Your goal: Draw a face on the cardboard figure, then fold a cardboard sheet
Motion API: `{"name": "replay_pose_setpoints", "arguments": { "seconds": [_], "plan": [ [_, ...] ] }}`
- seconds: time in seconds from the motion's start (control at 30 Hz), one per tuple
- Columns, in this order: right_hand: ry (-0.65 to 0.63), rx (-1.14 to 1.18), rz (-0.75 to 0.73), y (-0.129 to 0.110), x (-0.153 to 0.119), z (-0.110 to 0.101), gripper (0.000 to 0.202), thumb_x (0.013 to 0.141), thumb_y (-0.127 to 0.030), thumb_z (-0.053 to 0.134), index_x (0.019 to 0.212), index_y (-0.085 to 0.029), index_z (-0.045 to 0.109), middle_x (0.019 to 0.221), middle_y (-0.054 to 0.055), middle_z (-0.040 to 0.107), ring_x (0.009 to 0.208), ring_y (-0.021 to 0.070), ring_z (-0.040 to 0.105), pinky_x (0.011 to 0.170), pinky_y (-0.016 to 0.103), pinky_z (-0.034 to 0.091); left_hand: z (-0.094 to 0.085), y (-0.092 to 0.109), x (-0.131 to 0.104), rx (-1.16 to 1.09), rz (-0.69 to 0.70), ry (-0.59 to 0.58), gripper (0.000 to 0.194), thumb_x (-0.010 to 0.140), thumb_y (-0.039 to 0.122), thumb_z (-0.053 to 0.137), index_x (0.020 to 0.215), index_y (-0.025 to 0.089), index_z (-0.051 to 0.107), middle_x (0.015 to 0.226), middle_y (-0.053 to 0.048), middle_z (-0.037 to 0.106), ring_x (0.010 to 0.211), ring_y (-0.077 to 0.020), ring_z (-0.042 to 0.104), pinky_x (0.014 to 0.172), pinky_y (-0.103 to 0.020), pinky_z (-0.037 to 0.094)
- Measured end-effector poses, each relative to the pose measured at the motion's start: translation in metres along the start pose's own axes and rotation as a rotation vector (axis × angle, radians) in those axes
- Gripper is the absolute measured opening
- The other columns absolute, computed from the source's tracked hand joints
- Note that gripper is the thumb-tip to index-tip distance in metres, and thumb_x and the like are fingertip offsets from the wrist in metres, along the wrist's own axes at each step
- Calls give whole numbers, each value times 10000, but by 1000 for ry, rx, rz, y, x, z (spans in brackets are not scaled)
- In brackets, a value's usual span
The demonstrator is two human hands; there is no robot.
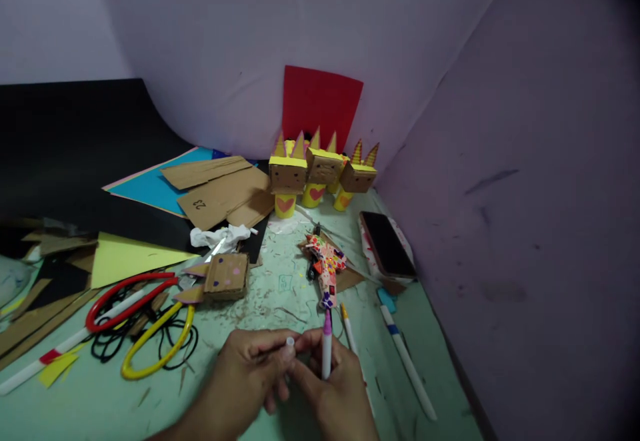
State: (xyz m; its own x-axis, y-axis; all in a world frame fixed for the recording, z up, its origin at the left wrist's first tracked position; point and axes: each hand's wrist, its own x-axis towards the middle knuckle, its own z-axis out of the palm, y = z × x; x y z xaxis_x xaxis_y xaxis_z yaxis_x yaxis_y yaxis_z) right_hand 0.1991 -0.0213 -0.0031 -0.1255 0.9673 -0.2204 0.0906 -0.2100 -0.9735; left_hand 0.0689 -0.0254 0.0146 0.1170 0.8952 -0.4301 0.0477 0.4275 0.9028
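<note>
My left hand (245,378) is closed, thumb and fingers pinching a small white piece (290,342) with a round hollow end. It looks like a marker cap or tube end; the rest is hidden by the fingers. My right hand (335,381) is closed around a white marker (327,356) with a purple upper end pointing away from me. The fingertips of both hands meet just above the table. Just beyond them lies a hot glue gun (327,264) with a flowery pattern. An orange-tipped marker (349,328) lies right of my right hand.
At left are red-handled scissors (130,301), yellow-handled scissors (160,341) and a cardboard box head (227,276). Several yellow figures with cardboard heads (287,178) stand at the back before red paper (323,104). A phone (387,244) and blue-banded marker (407,361) lie right.
</note>
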Motion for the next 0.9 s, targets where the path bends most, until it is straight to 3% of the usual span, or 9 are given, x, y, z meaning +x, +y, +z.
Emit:
{"name": "replay_pose_setpoints", "arguments": {
  "seconds": [0.13,0.23,0.33,0.47,0.7,0.9],
  "plan": [
    [-10,-246,-88,-7,-12,-28,432,803,-554,572,1081,-232,644,897,44,726,707,181,660,626,249,511,-4,3,3,120,118,132,381,744,492,555,795,143,699,458,27,502,415,-101,444,411,-197,349],
    [-22,-527,-245,-9,-18,-53,389,956,-447,333,1077,-267,656,870,27,724,776,176,676,648,231,503,-11,3,4,249,262,128,289,787,376,531,840,157,713,569,-4,593,460,-113,517,446,-210,412],
    [-57,-758,-475,-7,-20,-67,302,960,-302,379,1040,-262,667,816,20,710,738,165,676,626,219,487,-15,-1,4,409,491,89,265,856,292,481,908,191,720,754,-36,672,571,-128,602,533,-225,477],
    [-23,-995,-660,-3,-20,-69,262,921,-198,434,1077,-235,642,708,16,668,633,174,652,547,227,449,-15,-6,2,545,666,51,253,896,216,459,971,220,701,750,-17,667,681,-138,630,625,-234,482],
    [34,-1108,-690,-4,-25,-62,284,877,-152,445,1053,-241,649,706,21,661,642,181,633,570,251,401,-14,4,-7,695,719,-54,272,918,179,415,986,190,678,732,-23,646,688,-138,626,621,-231,463],
    [-27,-1090,-726,-2,-24,-59,267,890,-146,448,1022,-250,656,695,13,661,615,166,611,562,254,365,-20,17,-8,852,595,-288,300,925,196,389,1002,185,678,777,-42,689,726,-163,644,664,-246,452]
  ]
}}
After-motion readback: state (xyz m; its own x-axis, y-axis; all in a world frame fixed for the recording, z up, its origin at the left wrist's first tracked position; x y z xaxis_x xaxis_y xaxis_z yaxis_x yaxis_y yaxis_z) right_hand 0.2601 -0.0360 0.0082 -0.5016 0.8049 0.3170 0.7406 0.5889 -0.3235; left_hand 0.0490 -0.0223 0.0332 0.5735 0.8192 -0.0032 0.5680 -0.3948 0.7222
